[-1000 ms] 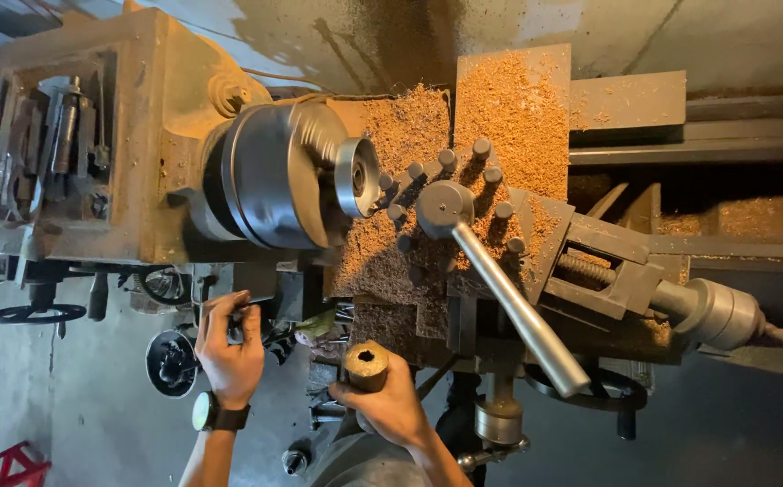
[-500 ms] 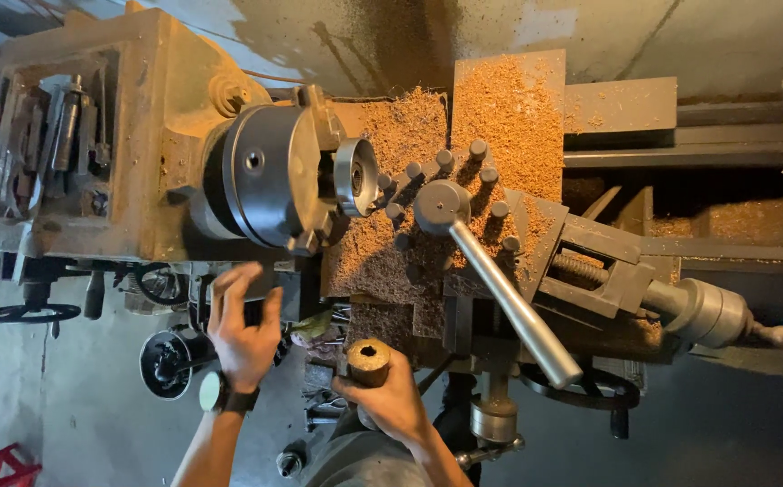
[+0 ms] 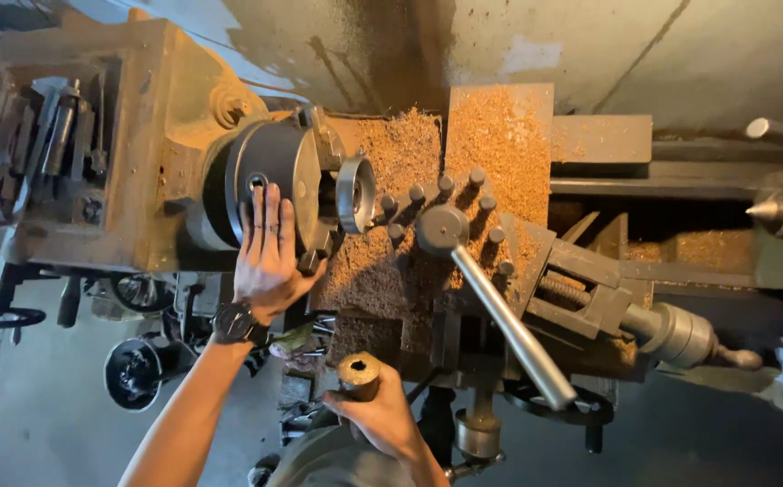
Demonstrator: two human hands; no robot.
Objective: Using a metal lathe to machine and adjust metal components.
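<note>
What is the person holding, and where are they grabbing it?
The right hand grips a brown cylindrical handle around its shaft. The left hand only lies flat on the lathe chuck.

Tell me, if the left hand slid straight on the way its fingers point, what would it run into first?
The left hand already lies flat on the lathe chuck, fingers pointing up the picture. Sliding on, it would probably cross the chuck's rounded body and go over its far edge; depth beyond that is unclear.

Orange-brown swarf (image 3: 500,144) is covering the lathe carriage, a long steel lever (image 3: 509,325) is jutting forward, and the tailstock centre (image 3: 770,209) is pointing left.
</note>
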